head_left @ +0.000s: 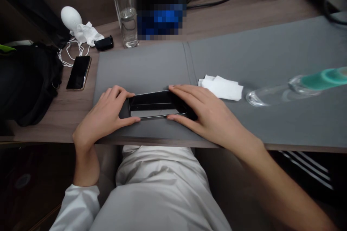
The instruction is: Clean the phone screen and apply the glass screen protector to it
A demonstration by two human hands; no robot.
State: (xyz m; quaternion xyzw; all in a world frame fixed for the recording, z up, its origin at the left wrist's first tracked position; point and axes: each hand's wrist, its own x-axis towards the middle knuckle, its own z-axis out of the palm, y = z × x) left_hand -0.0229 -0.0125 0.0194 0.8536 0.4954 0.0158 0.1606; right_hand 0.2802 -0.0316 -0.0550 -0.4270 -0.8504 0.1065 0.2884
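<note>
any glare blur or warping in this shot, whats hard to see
In the head view, the light is dim and soft; a pale glare band crosses the black phone; the glass bottle lying on the grey mat looks smeared; wide-angle stretching lengthens the right forearm; a pixelated blue patch hides one item.

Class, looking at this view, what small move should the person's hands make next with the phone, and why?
Probably slide the black smartphone a little forward on the grey desk mat, away from the desk's front edge. It lies close to that edge, and the left hand and right hand both grip its long sides, so they could likely move it together steadily.
</note>
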